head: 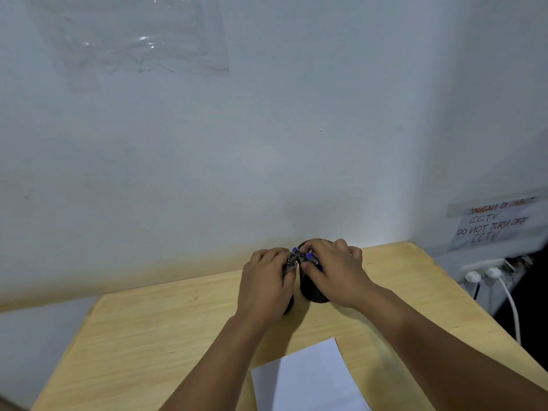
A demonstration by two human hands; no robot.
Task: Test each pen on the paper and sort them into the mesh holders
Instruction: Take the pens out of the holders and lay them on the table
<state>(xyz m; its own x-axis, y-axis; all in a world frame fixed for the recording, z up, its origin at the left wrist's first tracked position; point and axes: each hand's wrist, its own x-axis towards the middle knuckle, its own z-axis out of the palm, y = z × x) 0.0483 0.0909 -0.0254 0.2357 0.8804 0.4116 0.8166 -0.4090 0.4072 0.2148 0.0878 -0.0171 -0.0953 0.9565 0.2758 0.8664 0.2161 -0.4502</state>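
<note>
Two black mesh holders stand near the back of the wooden table (154, 330). The right holder (312, 289) shows between my hands; the left holder (289, 304) is almost wholly hidden behind my left hand (265, 287). That hand grips a bunch of dark pens (290, 262) at the holders' tops. My right hand (332, 272) holds blue-capped pens (311, 258) over the right holder's rim. A white sheet of paper (308, 378) lies at the table's near edge, between my forearms.
A white wall rises right behind the table. To the right, a power strip (482, 271) with white plugs and cables hangs beside the table edge, under a handwritten CCTV note (492, 223). A clear plastic sheet (130, 43) is stuck high on the wall.
</note>
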